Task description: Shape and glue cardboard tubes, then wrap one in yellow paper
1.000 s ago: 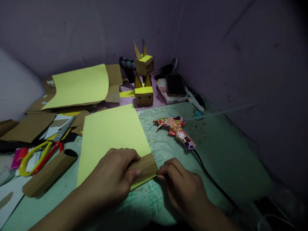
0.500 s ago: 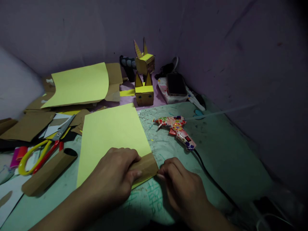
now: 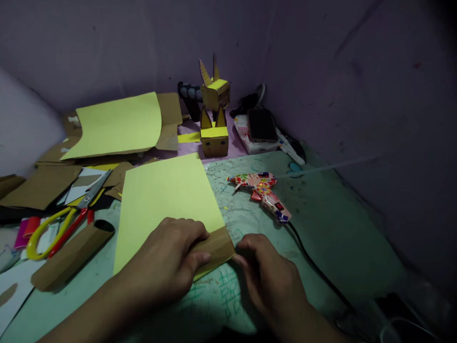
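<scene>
My left hand (image 3: 174,252) is closed around a cardboard tube (image 3: 216,247), pressing it down on the lower right part of a yellow paper sheet (image 3: 167,190). Its palm and fingers cover the tube's left part. My right hand (image 3: 273,274) is curled at the tube's right end, thumb tip at the edge of tube and paper. Whether anything sits between its fingers is hidden. To the right of the sheet lies a flower-patterned hot glue gun (image 3: 262,190), with a clear glue stick (image 3: 332,166) in its back.
Left of the sheet are a second cardboard tube (image 3: 73,257), yellow-and-red scissors (image 3: 71,219) and cardboard scraps (image 3: 46,186). Behind stand cardboard animal figures (image 3: 214,143), a phone (image 3: 262,125) and another yellow sheet (image 3: 117,126). The glue gun's black cord (image 3: 317,271) runs down to the right.
My right hand's fingers have loosened slightly and shifted a little at the tube's end. My left hand, the tube and the sheet stay practically where they were.
</scene>
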Demonstrator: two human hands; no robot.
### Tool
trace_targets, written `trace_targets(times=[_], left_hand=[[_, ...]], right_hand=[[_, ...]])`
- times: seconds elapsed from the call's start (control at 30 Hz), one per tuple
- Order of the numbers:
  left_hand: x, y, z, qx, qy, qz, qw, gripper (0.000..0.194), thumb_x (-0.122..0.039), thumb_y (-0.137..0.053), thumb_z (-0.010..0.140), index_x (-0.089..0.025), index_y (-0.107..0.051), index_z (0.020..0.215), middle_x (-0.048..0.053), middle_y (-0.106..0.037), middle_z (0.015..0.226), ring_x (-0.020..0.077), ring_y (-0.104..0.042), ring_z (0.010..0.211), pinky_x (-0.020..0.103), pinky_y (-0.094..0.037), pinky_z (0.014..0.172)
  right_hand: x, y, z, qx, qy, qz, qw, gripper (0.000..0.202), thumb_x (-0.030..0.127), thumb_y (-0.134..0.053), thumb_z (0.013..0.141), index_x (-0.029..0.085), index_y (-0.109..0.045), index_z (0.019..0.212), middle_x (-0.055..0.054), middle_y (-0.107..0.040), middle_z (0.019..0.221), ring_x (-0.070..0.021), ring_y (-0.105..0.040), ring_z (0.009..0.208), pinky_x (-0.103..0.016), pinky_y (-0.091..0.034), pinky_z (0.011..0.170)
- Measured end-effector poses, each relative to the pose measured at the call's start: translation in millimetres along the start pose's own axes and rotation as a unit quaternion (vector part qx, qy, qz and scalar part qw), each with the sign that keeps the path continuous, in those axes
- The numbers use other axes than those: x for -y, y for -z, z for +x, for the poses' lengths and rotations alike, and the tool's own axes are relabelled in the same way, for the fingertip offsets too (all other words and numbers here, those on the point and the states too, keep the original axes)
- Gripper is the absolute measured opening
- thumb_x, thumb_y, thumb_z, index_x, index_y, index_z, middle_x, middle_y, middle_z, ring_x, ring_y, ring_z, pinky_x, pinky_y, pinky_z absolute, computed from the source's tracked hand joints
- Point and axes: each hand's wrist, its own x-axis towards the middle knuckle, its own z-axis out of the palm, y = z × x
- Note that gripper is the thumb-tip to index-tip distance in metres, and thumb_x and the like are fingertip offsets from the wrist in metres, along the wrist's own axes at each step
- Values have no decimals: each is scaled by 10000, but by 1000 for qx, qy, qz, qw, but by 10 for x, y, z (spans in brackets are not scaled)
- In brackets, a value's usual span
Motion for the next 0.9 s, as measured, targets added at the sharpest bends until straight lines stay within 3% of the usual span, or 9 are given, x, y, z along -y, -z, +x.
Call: trace_targets(times=[0.1,0.2,0.27,0.37,0.53,0.6,0.67,0.73,0.9], left_hand=[[10,-12,-1,-7,-3,-7,1000,141,-289,-519,811,-228,-644,837,11,-681,801,245,-577,784,367,-386,707],[17,-14,-4,-12,-4,-5,1000,138,-288,-522,812,-229,-644,837,10,-683,797,241,-579,777,368,-388,708],[14,-7,-6,-12,-3,-3,1000,137,-283,-523,811,-231,-647,836,10,-688,797,241,-584,777,368,-393,707],[0,5,6,-9,-3,-2,1000,122,-259,-540,796,-235,-656,825,2,-696,789,231,-597,761,351,-403,685],[20,9,6,-16,1,-3,1000,115,-261,-581,790,-252,-675,853,-16,-705,795,219,-620,765,342,-433,689],[51,8,-80,-55,5,-11,998,183,-304,-592,805,-257,-666,966,-1,-710,889,234,-624,840,356,-453,734],[81,-7,-244,-138,0,-10,990,248,-345,-602,815,-247,-630,1041,19,-692,958,242,-612,895,355,-458,756],[103,-56,-457,-207,-21,11,978,177,-364,-599,828,-240,-614,954,18,-666,903,232,-596,848,347,-445,735],[137,-393,-844,-190,10,131,973,132,-186,-509,809,-238,-584,714,-16,-613,695,210,-570,673,447,-389,820]], right_hand=[[-5,-12,-6,20,-26,43,999,330,108,-441,882,216,-435,1193,-75,-729,926,-204,-731,703,-275,-564,572],[-5,-22,-6,58,-58,113,990,453,100,-410,890,221,-319,1317,-91,-745,992,-215,-745,792,-306,-592,652],[3,-26,0,81,-76,156,981,493,101,-382,898,213,-257,1362,-90,-738,964,-210,-740,783,-307,-587,640],[15,-33,12,124,-97,218,963,513,106,-337,920,216,-198,1401,-30,-689,801,-166,-691,596,-265,-538,523],[-2,-61,17,152,-173,299,926,438,151,-356,951,249,-251,1365,36,-599,699,-143,-654,548,-272,-528,543],[-12,-69,16,147,-188,305,922,427,170,-367,954,255,-258,1358,38,-595,695,-155,-667,583,-289,-536,566],[-18,-72,12,145,-187,300,924,433,185,-377,956,263,-250,1363,38,-613,695,-156,-670,588,-290,-534,570],[-25,-72,-2,137,-184,289,929,439,198,-392,957,266,-254,1368,35,-638,692,-152,-668,580,-283,-530,571],[-95,-75,-82,133,-199,295,925,462,255,-440,963,247,-262,1389,6,-684,717,-167,-678,597,-292,-551,587]])
